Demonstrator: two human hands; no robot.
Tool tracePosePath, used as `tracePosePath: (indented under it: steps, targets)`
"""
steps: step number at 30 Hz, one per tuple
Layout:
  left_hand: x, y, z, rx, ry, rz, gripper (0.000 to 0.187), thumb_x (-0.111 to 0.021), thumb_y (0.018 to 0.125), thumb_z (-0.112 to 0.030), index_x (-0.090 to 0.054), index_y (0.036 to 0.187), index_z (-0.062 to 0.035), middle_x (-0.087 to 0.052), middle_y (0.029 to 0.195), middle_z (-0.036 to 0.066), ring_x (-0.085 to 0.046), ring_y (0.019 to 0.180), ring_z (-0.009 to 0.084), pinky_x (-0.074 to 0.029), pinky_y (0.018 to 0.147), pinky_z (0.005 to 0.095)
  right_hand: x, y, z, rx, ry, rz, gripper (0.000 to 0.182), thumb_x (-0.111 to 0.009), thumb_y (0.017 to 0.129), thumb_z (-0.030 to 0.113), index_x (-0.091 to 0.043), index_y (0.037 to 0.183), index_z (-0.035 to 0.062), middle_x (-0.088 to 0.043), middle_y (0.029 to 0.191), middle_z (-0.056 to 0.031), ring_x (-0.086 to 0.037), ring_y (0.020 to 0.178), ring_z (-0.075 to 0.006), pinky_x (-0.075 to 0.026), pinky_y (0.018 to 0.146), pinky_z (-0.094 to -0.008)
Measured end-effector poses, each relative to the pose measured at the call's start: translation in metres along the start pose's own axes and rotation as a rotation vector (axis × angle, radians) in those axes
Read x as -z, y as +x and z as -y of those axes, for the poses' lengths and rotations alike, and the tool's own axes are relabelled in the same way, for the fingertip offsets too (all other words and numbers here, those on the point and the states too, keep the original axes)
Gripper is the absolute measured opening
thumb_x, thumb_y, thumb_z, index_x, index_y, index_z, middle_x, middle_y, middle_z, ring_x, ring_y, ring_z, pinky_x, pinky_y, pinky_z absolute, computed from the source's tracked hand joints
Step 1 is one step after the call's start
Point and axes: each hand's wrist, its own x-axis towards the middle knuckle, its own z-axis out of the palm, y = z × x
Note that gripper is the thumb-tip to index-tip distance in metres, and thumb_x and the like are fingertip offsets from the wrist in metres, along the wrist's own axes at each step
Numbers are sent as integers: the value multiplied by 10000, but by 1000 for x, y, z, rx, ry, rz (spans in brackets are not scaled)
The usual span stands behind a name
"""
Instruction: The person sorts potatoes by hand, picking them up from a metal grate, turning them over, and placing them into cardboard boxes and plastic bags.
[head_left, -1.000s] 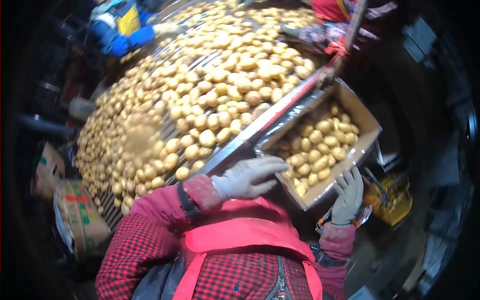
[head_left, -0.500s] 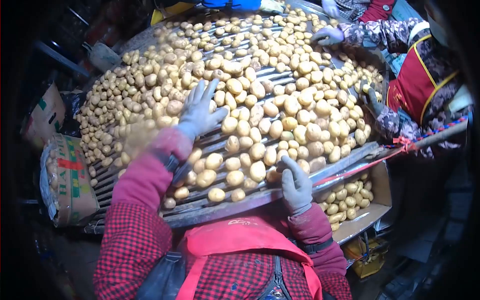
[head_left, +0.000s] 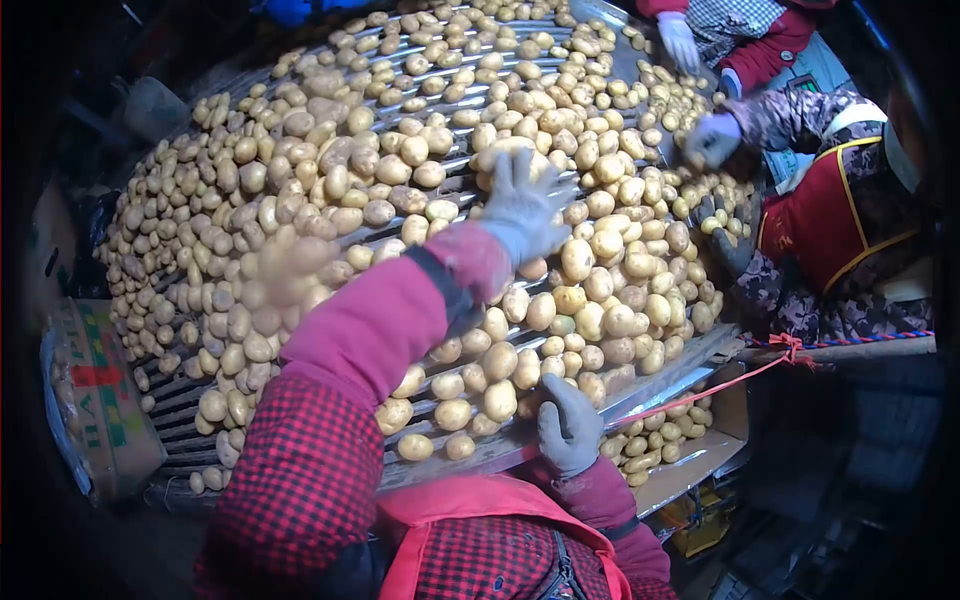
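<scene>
Many yellowish potatoes (head_left: 390, 170) lie spread over a slatted metal sorting table (head_left: 185, 430). My left hand (head_left: 525, 215), in a grey glove, reaches across the middle of them with its fingers spread. It is slightly blurred, and I see nothing gripped in it. My right hand (head_left: 568, 430), also gloved, is at the table's front rim, close to the nearest potatoes. Its fingers and thumb are apart, with nothing visible between them.
A carton (head_left: 675, 455) holding potatoes sits below the front rim at right. A printed carton (head_left: 105, 400) stands at the left edge. Co-workers' gloved hands (head_left: 712, 140) are over the right side. A red cord (head_left: 700, 395) runs along the right rim.
My left hand has swept to the right over the potatoes. My right hand stays by the front rim. The view has shifted, and a co-worker's hand has moved down toward the small potatoes.
</scene>
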Motion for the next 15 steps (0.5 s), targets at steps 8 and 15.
tracePosePath:
  steps: [8,15]
  targets:
    - [59,-54,72,-219,-377,-126,421,-697,864,-206,-687,1275,-120,-682,1168,176,-658,1086,367,-526,946,470,1,-4,-6,27,70,0,326,-689,947,109,-704,1255,2,-734,1090,-212,-720,962,-393,-571,857,-445]
    - [22,-42,129,117,-184,401,478,-649,932,-436,-659,1380,-272,-625,1320,177,-586,1267,375,-479,1065,515,4,-8,-10,4,145,19,337,-701,931,93,-705,1255,2,-737,1088,-214,-727,940,-387,-579,842,-439]
